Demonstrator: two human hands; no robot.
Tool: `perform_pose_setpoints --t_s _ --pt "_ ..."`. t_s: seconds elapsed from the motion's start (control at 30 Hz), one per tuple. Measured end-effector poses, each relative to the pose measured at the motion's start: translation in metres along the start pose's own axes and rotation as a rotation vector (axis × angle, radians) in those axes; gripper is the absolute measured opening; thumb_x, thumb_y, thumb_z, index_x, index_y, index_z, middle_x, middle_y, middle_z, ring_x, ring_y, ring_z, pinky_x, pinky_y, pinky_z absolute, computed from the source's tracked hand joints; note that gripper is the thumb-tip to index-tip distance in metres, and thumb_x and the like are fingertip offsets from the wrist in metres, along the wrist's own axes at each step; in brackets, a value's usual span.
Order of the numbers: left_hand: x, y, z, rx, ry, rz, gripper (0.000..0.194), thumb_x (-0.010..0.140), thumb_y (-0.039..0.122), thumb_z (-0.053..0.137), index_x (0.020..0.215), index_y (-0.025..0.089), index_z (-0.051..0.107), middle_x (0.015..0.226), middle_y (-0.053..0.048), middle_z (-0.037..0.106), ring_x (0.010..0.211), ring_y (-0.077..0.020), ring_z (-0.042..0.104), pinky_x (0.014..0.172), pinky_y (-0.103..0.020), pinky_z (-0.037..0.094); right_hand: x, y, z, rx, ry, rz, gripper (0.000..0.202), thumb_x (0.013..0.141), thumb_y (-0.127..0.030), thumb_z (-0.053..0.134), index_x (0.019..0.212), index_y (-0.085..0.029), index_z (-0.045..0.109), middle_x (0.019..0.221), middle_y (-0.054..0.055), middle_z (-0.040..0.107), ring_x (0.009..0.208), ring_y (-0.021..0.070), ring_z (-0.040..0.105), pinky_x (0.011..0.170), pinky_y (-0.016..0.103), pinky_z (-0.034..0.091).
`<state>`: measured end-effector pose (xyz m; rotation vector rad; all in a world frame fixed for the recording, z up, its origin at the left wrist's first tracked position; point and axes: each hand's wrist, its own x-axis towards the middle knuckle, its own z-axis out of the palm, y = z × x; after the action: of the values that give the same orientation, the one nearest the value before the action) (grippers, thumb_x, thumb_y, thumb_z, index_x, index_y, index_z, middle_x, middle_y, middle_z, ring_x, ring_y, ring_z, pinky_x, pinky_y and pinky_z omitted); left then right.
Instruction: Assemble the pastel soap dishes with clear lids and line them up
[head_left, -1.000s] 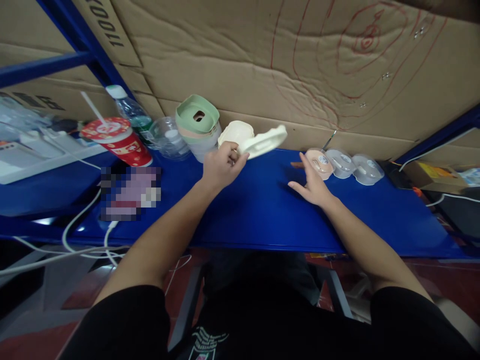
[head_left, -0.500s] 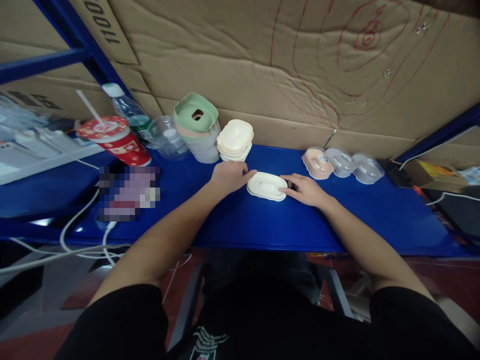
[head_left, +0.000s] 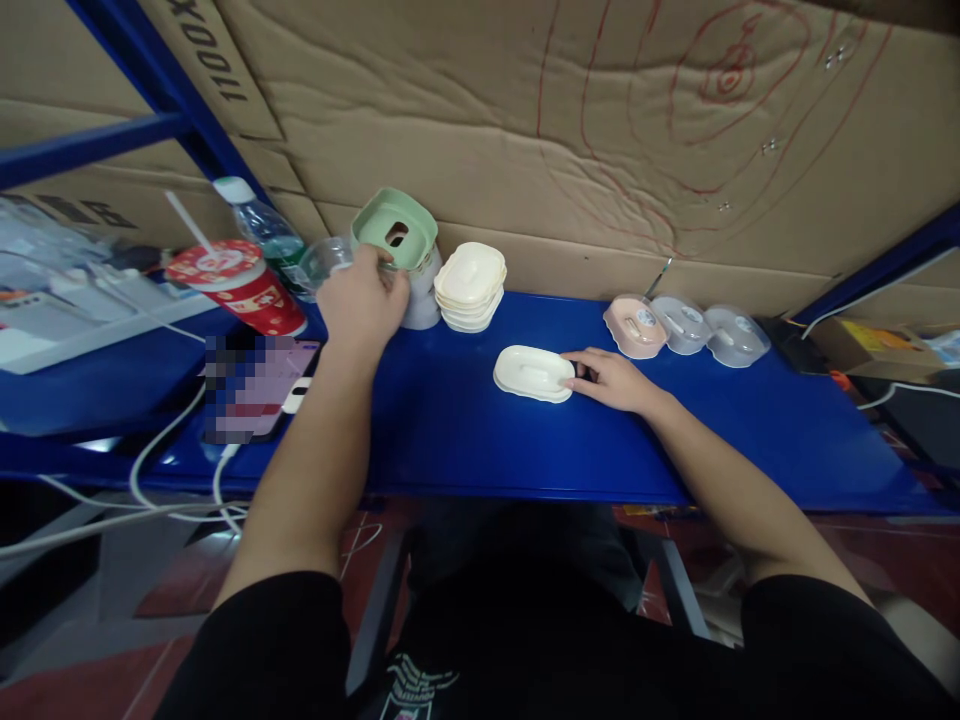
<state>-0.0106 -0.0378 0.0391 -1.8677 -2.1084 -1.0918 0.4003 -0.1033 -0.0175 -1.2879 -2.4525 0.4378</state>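
Observation:
A cream oval dish (head_left: 531, 370) lies on the blue table. My right hand (head_left: 606, 379) grips its right end between thumb and fingers. My left hand (head_left: 365, 298) is at the front left of a stack topped by a green tray with an oblong hole (head_left: 390, 215); its fingers are apart and reach the stack's side, partly hiding the lower pieces. Whether it grips any piece is hard to make out. Just right of that stack stands a pile of cream trays (head_left: 471, 275).
Three lidded containers, one pink (head_left: 635, 325) and two grey, stand at the back right. On the left are a red cup with a straw (head_left: 259, 298), a bottle (head_left: 262, 225), clear plastic cups, a phone (head_left: 262, 385) and white cables. Cardboard (head_left: 487, 120) rises behind.
My left hand has left the cream dish and moved left to the stack under the green tray. My right hand stays at the dish's right end.

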Motion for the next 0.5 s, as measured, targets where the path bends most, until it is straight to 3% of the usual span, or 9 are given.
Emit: perform_pose_setpoints --t_s 0.2,0.37,0.5 --pt "-0.003 0.006 0.0 -0.095 -0.044 0.002 0.023 0.1 0.041 0.063 0.117 0.025 0.064 0.102 -0.012 0.077 0.114 -0.0363 0.073 0.101 -0.052 0.054 0.0 0.0 -0.001 -0.001 -0.01 -0.002 0.064 0.104 -0.068 0.058 0.149 -0.023 0.069 0.106 0.01 0.076 0.087 0.0253 0.072 0.08 0.04 0.057" --pt "0.0 -0.001 0.006 -0.233 0.094 0.057 0.022 0.098 0.041 0.066 0.114 0.025 0.062 0.098 -0.011 0.077 0.109 -0.035 0.076 0.094 -0.047 0.055 0.001 0.001 -0.001 0.024 -0.012 -0.015 0.063 0.104 -0.065 0.061 0.146 -0.02 0.072 0.104 0.011 0.075 0.087 0.0252 0.071 0.078 0.038 0.055" --pt "-0.002 0.001 0.01 -0.391 0.196 0.155 0.018 0.098 0.04 0.067 0.109 0.027 0.06 0.086 -0.005 0.075 0.093 -0.0284 0.078 0.089 -0.042 0.057 0.0 0.003 0.001 0.05 0.024 -0.019 0.068 0.103 -0.069 0.062 0.15 -0.02 0.068 0.103 0.011 0.076 0.082 0.0244 0.07 0.077 0.04 0.057"
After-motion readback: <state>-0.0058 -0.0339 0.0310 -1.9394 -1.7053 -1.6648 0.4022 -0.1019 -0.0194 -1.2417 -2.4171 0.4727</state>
